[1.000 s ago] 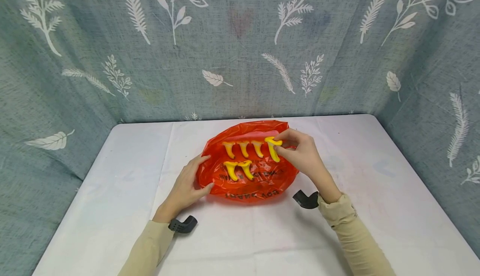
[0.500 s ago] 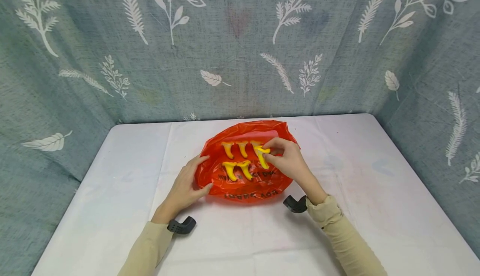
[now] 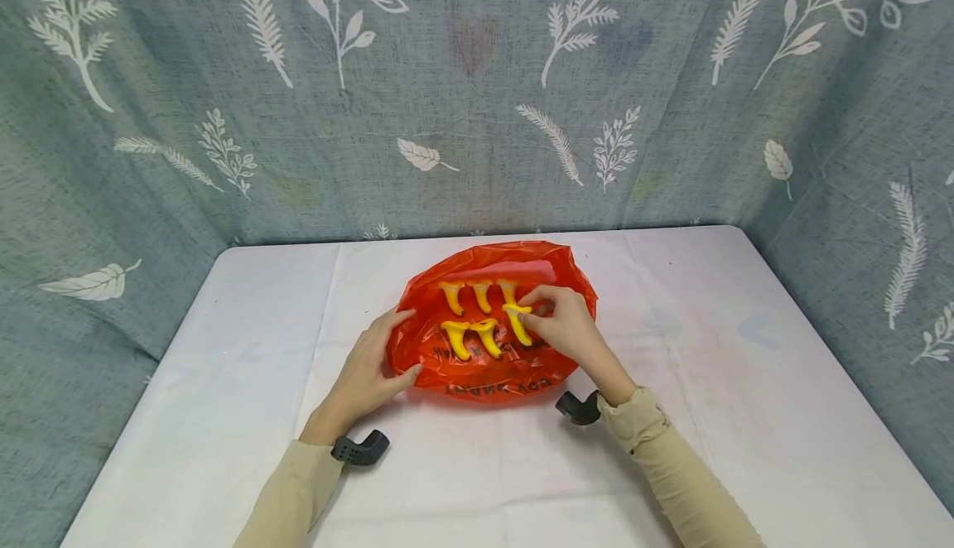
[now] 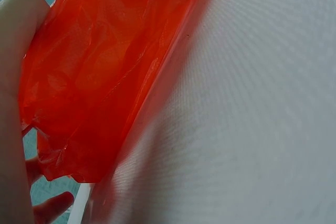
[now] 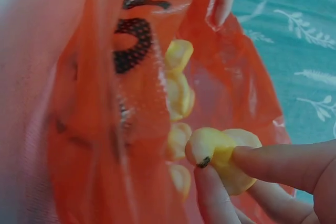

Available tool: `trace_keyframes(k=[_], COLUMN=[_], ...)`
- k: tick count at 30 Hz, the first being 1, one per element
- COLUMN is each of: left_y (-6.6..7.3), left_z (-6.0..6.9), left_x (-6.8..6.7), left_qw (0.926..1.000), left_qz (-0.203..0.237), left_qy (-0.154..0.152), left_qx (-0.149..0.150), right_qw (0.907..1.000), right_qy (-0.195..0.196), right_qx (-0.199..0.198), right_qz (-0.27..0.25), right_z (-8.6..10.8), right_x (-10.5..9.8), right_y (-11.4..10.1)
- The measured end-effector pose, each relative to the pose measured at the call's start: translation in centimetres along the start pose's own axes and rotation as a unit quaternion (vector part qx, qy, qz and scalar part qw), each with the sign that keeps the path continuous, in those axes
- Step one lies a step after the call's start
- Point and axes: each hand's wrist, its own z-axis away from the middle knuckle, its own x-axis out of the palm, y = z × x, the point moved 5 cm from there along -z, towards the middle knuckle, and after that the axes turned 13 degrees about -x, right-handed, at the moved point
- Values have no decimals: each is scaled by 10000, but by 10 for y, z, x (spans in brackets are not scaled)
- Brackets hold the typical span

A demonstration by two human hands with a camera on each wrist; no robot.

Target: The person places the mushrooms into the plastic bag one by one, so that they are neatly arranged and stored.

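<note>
A red plastic bag (image 3: 492, 254) with black lettering lies gaping on the white table. Inside it are two rows of small yellow mushroom-shaped pieces (image 3: 456, 339) with flared tops and curved stems. The left hand (image 3: 367, 366) holds the bag's left edge, thumb and fingers spread around it; in the left wrist view the red film (image 4: 105, 66) bunches beside the fingers. Over the bag's right part, the right hand (image 3: 570, 324) pinches another yellow mushroom-shaped piece (image 3: 519, 331) between thumb and fingers. The right wrist view shows the dark stem tip of this held piece (image 5: 223, 163).
The white-covered table (image 3: 246, 349) surrounds the bag. A grey-green curtain (image 3: 477, 159) with white leaf prints hangs behind and at both sides. Black wrist mounts (image 3: 361, 449) sit near both cuffs.
The right hand has moved left and toward the person with the yellow mushroom-shaped piece, from the back row toward the front row's right end. The left hand has stayed at the bag.
</note>
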Motion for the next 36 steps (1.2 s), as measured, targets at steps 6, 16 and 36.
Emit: trace_keyframes(k=[6,16,36], left_y=[1,1,4], left_z=[0,0,0], left_x=[-1,-1,-3], left_qw=[10000,10000,10000], left_qz=[17,22,-27], left_qy=[-9,4,46], left_qx=[-13,4,47], right_qw=[9996,9981,9966], right_qy=[-129,-314,-585], right_qx=[214,501,246], right_qz=[102,163,530], right_z=[-1,-1,-2], right_x=[6,14,24], right_y=[6,18,20])
